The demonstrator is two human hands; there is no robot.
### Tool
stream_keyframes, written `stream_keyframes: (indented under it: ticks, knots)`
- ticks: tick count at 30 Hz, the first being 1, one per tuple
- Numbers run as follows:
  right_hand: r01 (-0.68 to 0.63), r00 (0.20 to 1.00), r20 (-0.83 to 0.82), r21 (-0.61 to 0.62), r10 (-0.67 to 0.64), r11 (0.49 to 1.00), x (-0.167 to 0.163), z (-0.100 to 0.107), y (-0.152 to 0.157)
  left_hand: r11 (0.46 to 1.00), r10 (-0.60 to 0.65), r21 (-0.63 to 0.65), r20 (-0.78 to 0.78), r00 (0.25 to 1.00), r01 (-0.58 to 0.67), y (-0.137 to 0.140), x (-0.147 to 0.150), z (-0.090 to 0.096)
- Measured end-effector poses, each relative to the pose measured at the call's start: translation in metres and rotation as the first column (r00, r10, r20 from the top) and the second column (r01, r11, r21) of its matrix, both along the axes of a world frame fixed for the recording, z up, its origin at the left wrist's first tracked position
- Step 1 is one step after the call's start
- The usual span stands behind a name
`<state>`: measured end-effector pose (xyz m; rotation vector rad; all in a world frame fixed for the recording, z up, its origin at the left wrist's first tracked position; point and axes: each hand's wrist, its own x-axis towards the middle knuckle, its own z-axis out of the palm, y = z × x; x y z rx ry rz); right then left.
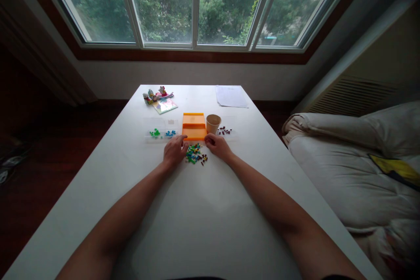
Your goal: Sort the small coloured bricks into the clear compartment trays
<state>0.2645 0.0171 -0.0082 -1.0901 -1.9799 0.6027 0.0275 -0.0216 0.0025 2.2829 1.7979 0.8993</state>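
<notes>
My left hand (175, 149) is at the near left corner of an orange plastic box (194, 126), its index finger by the corner and its thumb apart from it. At the near right corner is my right hand (218, 146), its fingers curled together; whatever they may hold is too small to make out. Between my hands lies a loose pile of small toy bricks (193, 154), green, blue, yellow and dark brown. The orange box has a raised bar across its middle. A brown paper cup (213, 123) stands upright just beyond my right hand.
A clear tray (151, 139) on the left has green bricks (155, 132) and blue bricks (170, 133). Dark brown bricks (225, 130) lie right of the cup. Farther back are assembled toy figures (151, 95), a booklet (166, 105) and paper sheets (231, 96). A sofa (321, 175) flanks the table.
</notes>
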Motion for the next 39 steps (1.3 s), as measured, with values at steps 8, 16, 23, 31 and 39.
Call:
stream_keyframes:
  ticks: [8,16,23,31,39]
  knots:
    - [-0.125,0.925,-0.380,-0.304,0.000,0.944,-0.009,-0.003,0.005,0.999,0.009,-0.052,-0.011,1.000,-0.010,0.001,0.002,-0.003]
    - [-0.364,0.757,-0.652,-0.381,0.033,0.850,-0.014,0.000,0.005,0.998,0.011,-0.058,-0.019,1.000,-0.012,0.000,0.002,-0.002]
    - [-0.077,0.959,-0.284,-0.193,0.019,0.978,-0.009,-0.006,0.005,0.999,0.002,-0.051,-0.005,1.000,-0.002,0.001,0.002,-0.002]
    - [-0.029,0.977,0.212,0.112,0.005,0.993,-0.007,-0.004,-0.001,0.999,0.004,-0.050,0.005,1.000,-0.004,0.000,0.002,-0.002]
    - [-0.072,0.952,0.305,0.139,0.027,0.988,-0.006,-0.005,-0.002,0.999,-0.012,-0.040,0.019,1.000,0.013,0.000,0.001,-0.002]
